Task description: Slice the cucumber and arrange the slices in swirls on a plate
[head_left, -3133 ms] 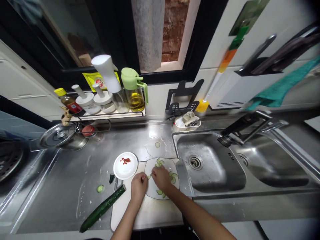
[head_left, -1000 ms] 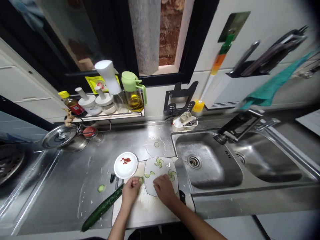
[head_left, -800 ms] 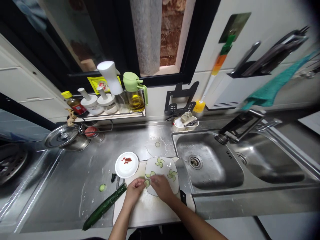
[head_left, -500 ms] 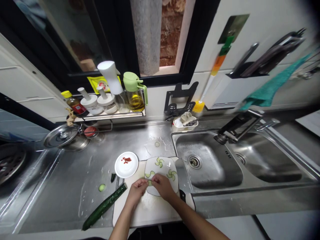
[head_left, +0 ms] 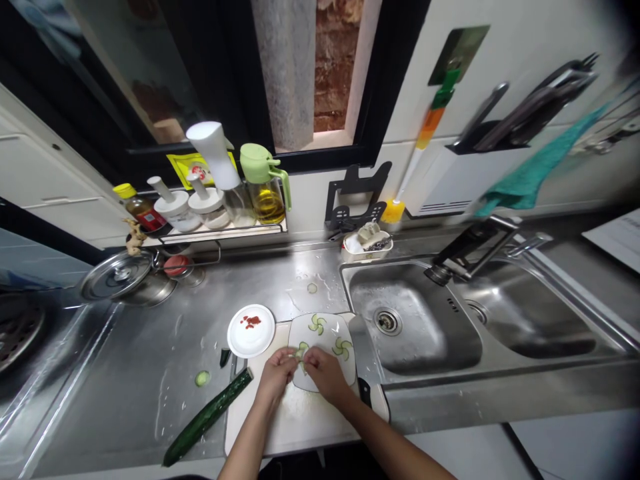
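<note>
My left hand [head_left: 277, 375] and my right hand [head_left: 326, 375] meet over the near left part of a white squarish plate [head_left: 313, 387]. Fingertips of both are pinched on a small cucumber slice [head_left: 301, 355], partly hidden by them. Pinwheels of curved green cucumber pieces [head_left: 317, 325] lie at the plate's far side and right [head_left: 343, 348]. Beneath the plate is a pale cutting board [head_left: 295, 427]. A cleaver [head_left: 364, 353] rests along the plate's right edge. To the left, a dark green cucumber [head_left: 210, 417] lies with its cut end on the board.
A round white plate [head_left: 233, 337] with red bits stands behind my left hand. Loose cucumber slices [head_left: 202, 379] and an end piece [head_left: 225, 357] lie on the steel counter. A double sink [head_left: 415, 320] is at right; a lidded pot [head_left: 120, 277] and bottle shelf [head_left: 225, 233] are back left.
Both hands have shifted slightly, and the slice between the fingertips has changed position. The whole view has moved a little. Plates, cucumber and cleaver stay in place.
</note>
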### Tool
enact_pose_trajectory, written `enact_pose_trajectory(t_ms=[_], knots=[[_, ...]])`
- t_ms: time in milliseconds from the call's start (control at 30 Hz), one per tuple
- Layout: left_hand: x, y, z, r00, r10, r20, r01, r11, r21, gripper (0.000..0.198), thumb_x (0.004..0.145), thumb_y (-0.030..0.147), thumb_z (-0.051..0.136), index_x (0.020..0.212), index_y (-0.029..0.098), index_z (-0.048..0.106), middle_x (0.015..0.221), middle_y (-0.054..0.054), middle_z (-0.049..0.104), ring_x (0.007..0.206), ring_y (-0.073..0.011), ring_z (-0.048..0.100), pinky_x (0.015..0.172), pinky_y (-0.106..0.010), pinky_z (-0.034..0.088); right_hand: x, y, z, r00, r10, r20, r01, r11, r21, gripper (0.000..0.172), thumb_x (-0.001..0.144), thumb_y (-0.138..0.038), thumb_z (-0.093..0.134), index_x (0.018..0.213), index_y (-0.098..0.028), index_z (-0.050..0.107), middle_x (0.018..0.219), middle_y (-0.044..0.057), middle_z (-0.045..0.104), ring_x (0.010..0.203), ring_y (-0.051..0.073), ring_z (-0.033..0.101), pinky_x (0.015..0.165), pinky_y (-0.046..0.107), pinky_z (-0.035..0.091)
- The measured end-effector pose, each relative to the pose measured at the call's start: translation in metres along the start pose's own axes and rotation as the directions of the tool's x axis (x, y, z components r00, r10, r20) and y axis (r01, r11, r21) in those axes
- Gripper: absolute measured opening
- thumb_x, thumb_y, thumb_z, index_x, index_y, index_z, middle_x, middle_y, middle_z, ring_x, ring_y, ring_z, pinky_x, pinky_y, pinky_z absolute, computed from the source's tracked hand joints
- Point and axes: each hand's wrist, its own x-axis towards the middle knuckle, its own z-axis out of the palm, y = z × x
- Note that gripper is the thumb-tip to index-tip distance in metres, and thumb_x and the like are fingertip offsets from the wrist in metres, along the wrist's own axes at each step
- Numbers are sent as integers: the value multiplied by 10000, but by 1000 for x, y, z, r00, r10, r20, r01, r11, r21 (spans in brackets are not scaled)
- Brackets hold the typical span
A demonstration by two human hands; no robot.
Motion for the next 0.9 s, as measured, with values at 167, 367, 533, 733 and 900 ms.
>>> enact_pose_trajectory(t_ms=[167,367,533,733,900], knots=[[1,8,3,999,18,41,-22,995,101,352,551,319,700,842,126,661,487,79,470,403,-23,308,434,-182,183,3,3,3,1000,10,-19,-10,1000,-9,133,717,-159,451,700,-209,573,617,-34,558,622,130,527,631,221,395],[13,16,-4,984,155,86,-175,922,344,183,602,279,631,728,146,634,501,61,512,463,-58,401,490,-186,299,10,8,6,998,46,-49,-48,998,-44,103,713,-177,486,719,-203,586,627,-30,582,613,132,542,618,223,394],[20,22,-6,945,311,102,-296,680,671,172,698,313,578,740,170,663,605,29,595,570,-96,504,562,-199,364,17,11,10,997,50,-62,-56,993,-102,113,709,-148,495,720,-203,594,624,-31,590,618,134,550,616,222,379],[24,28,0,918,366,154,-336,510,791,152,757,221,520,740,183,665,650,21,624,614,-100,533,599,-198,363,23,11,14,997,22,-71,-36,980,-196,141,730,-104,493,720,-196,598,650,-19,612,648,137,552,621,222,347],[27,29,4,890,415,189,-372,420,828,132,764,169,519,713,182,640,684,12,621,657,-105,534,633,-201,356,25,10,15,997,10,-77,-31,958,-285,143,752,-99,510,739,-190,620,684,0,628,682,150,548,621,233,318]])
